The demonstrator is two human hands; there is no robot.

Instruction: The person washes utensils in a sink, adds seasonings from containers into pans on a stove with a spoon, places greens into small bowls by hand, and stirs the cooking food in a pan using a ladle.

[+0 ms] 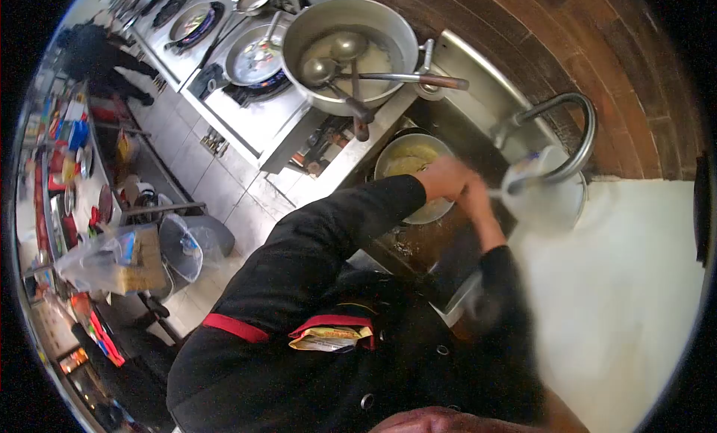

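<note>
Above a metal pot (407,156) with yellowish contents, standing in the sink, my two hands meet and overlap. My left hand (441,179) reaches over the pot's rim with its fingers curled. My right hand (475,201) is closed close against it. What either hand grips is hidden or too small to name. A thin light bar leads from beside my right hand to a pale round vessel (545,198), blurred, under the curved faucet (586,134). I cannot tell whether my hand holds that bar.
Left of the sink (448,246), a large pot (351,18) holds ladles whose handles stick out over its rim. Pans (254,56) sit on the stove beyond. A grey bin (202,242) stands behind on the tiled floor; another person (97,63) is farther off.
</note>
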